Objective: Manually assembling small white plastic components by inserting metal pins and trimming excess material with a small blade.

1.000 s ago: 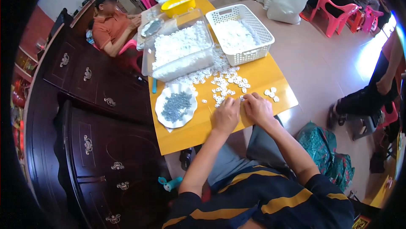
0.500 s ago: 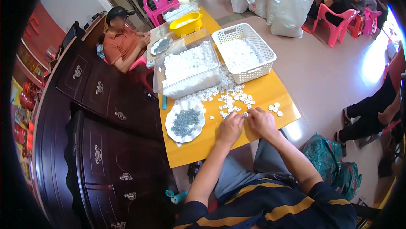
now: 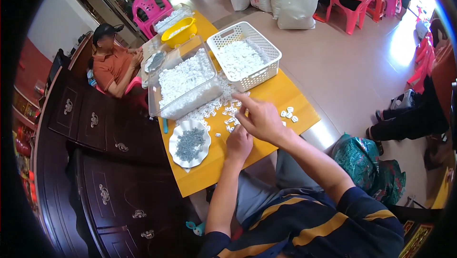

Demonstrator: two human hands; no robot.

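Observation:
My left hand [image 3: 239,142] is closed like a loose fist over the yellow tabletop [image 3: 209,177]; whatever it holds is hidden. Just beyond it is my right hand [image 3: 261,119], its index finger stretched out and the other fingers bent, over the loose small white plastic pieces [image 3: 228,124]. No piece shows in the right hand. Left of my hands lies a scalloped white dish [image 3: 172,155] with small grey metal-looking bits [image 3: 190,143]. A few white pieces [image 3: 289,114] sit apart, right of my right hand.
Beyond my hands stand a clear bin [image 3: 183,103] and a white perforated basket [image 3: 266,73], both filled with white pieces. Farther back is a yellow tub [image 3: 177,39]. A co-worker [image 3: 112,65] sits at the left. Dark drawers [image 3: 112,129] line the left; a green bag [image 3: 359,160] is on the floor.
My hands were together at the near side of the loose pieces. The right has since moved away and forward over them, its index finger extended. The whole view has shifted slightly.

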